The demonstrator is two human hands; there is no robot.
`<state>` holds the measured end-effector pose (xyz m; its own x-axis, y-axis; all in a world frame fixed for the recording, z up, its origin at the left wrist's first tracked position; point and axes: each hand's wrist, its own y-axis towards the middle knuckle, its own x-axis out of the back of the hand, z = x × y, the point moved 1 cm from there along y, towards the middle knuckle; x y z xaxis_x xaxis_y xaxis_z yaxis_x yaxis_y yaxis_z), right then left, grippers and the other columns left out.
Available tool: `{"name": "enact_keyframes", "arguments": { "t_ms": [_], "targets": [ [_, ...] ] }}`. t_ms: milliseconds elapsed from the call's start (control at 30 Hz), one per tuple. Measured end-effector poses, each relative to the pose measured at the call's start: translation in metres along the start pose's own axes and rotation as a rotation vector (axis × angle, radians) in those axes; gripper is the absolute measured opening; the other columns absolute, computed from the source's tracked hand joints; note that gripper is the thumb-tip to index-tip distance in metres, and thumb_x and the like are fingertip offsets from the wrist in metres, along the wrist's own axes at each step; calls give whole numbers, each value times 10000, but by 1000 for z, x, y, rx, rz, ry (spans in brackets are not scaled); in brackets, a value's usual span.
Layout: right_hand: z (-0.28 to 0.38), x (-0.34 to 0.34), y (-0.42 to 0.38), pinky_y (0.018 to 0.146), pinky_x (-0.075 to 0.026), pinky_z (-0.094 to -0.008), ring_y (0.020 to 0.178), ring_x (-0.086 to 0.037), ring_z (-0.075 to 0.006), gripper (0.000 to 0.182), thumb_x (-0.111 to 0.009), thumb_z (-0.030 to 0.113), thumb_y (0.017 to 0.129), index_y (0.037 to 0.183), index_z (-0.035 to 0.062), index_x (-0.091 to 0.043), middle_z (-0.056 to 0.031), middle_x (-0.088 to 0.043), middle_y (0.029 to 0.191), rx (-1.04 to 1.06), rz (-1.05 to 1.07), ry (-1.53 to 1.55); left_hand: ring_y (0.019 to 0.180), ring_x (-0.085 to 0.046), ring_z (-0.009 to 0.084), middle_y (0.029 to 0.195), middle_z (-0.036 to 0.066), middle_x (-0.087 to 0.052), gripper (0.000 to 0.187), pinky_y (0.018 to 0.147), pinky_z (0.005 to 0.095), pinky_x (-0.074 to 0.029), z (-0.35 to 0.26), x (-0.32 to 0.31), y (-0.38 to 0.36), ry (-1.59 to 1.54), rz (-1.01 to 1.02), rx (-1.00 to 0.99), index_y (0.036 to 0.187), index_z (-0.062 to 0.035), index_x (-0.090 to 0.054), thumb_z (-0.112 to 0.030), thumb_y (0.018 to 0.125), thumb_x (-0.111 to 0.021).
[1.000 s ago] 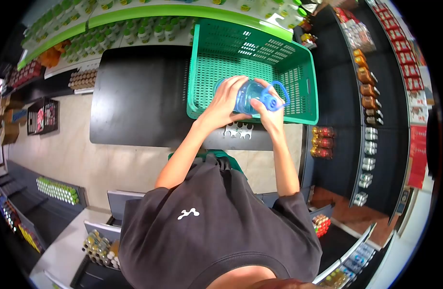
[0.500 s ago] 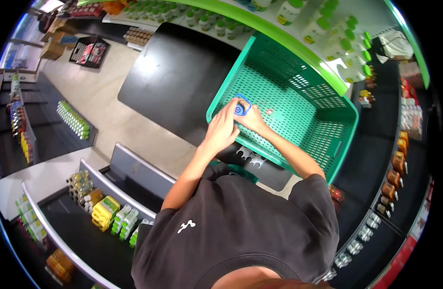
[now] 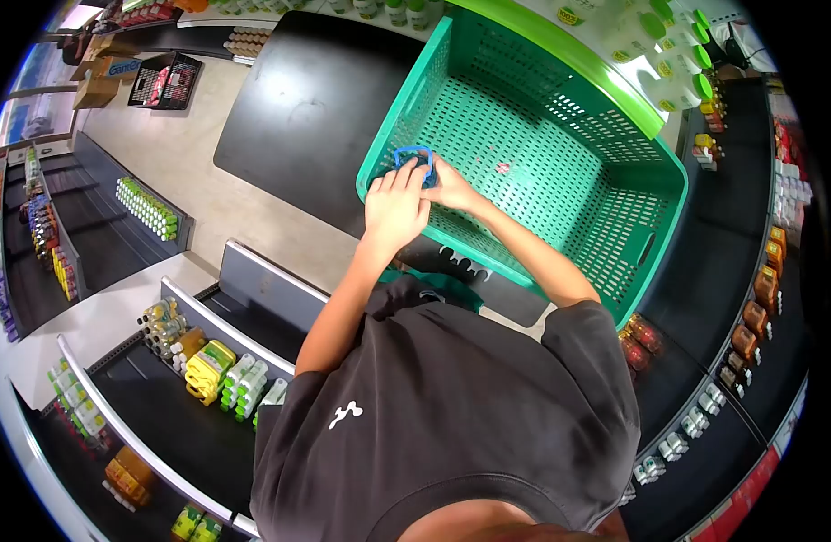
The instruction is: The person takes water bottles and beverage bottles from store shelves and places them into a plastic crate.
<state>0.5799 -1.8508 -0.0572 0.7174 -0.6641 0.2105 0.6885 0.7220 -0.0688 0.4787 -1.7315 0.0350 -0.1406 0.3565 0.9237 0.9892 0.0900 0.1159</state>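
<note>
Two hands, the left hand [image 3: 397, 206] and right hand [image 3: 450, 187], close together around a blue-handled bottle [image 3: 427, 164], their fingers hiding most of it, at the near left corner of a green crate [image 3: 546, 167] on a black table [image 3: 311, 117]. Inside the crate, a small reddish patch [image 3: 503, 168] on the perforated bottom is too small to identify. Farther left, a black basket [image 3: 182, 83] on the floor [image 3: 218, 117] holds red-and-white items, while white, green-capped bottles [image 3: 673, 92] above are partly cut off.
</note>
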Motion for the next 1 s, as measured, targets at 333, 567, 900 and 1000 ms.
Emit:
{"name": "enact_keyframes", "arguments": {
  "t_ms": [333,567,900,1000],
  "targets": [
    [42,76,-4,990,-495,-377,1230,-574,-258,715,-755,324,882,1436,-16,-457,-193,-596,1327,-326,72,149,1101,-581,289,1279,83,-580,330,868,442,-497,-4,9,-6,-128,-107,-92,1140,-113,-632,-167,816,-648],
    [106,18,14,947,-507,-367,1128,-610,-231,493,-678,233,948,1363,12,-530,-168,-621,1281,-140,-349,-12,1138,-561,298,1251,92,-580,196,936,406,-487,56,58,-61,-686,-334,-200,1063,-90,-667,-38,874,-657],
    [208,-256,102,898,-515,-360,1073,-627,-240,300,-693,127,897,1175,33,-634,-110,-640,1143,311,-186,-256,1029,-627,232,1167,132,-638,436,862,375,-521,408,-140,-311,-1011,-58,1031,1230,-33,-611,-360,945,-568],
    [196,-308,133,884,-514,-353,1075,-601,-227,325,-730,212,875,1165,86,-656,-96,-607,1155,332,1,-373,784,-594,197,1046,98,-642,451,646,347,-501,429,-127,-422,-1482,-704,1485,1243,-92,-574,-408,923,-546]
  ]
}}
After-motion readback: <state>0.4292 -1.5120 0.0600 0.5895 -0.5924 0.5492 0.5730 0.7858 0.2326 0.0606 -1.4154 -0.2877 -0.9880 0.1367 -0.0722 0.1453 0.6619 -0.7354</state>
